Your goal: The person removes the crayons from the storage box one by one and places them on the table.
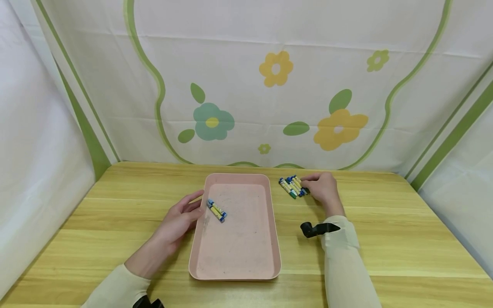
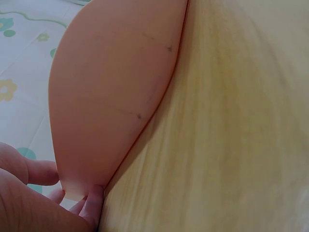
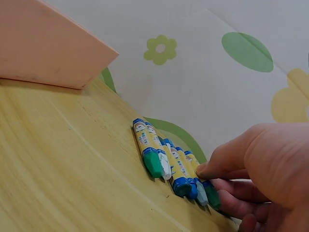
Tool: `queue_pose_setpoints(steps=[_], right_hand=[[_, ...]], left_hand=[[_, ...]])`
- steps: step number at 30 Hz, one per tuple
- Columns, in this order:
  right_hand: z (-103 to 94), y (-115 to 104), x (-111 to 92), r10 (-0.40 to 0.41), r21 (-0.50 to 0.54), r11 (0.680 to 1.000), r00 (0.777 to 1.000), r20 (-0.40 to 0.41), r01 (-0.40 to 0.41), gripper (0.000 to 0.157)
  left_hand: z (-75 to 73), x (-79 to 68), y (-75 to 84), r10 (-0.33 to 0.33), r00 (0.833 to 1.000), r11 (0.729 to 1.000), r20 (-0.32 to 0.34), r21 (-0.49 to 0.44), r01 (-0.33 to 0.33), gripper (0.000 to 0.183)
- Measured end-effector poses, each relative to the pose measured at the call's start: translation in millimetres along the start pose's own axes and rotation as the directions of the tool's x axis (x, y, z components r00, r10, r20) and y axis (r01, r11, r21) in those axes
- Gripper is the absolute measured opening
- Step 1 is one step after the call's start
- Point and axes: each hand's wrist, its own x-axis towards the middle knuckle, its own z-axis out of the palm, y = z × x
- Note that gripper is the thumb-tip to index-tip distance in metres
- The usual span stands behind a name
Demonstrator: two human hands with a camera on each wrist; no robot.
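A shallow pink tray lies on the table with two blue-tipped crayons inside, near its left wall. My left hand touches the tray's left side, thumb at the rim and fingers along the outer wall. To the right of the tray, a row of several crayons in yellow and blue wrappers lies side by side on the table; green, white, blue and grey tips show. At the right end of that row, my right hand pinches a green crayon between thumb and fingers. The hand partly hides it.
The wooden table extends on both sides of the tray. Behind its far edge hangs a white curtain with printed flowers, and more white cloth hangs at the left and right. A black wrist mount sits on the right sleeve.
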Motion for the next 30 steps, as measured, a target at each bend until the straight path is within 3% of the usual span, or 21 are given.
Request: queue_pose_setpoints(steps=[16,25,30], right_hand=[[-0.7,-2,0,0.014,-0.041,0.999,1.0,0.009,-0.013,0.032],[-2.8,-7,-3,0.011,0.024,1.0,1.0,-0.016,-0.011,0.034],[-5.3,-14,-4,-0.031,0.03,0.999,0.999,-0.029,0.032,0.033]], left_hand=[[-0.2,0.0,1.1,-0.001,1.0,1.0,0.003,-0.004,0.001,0.06],[0.1,-0.2,1.3,-0.003,1.0,1.0,-0.001,-0.005,0.003,0.06],[0.1,-0.3,0.7,-0.001,1.0,1.0,-0.001,-0.002,0.001,0.06]])
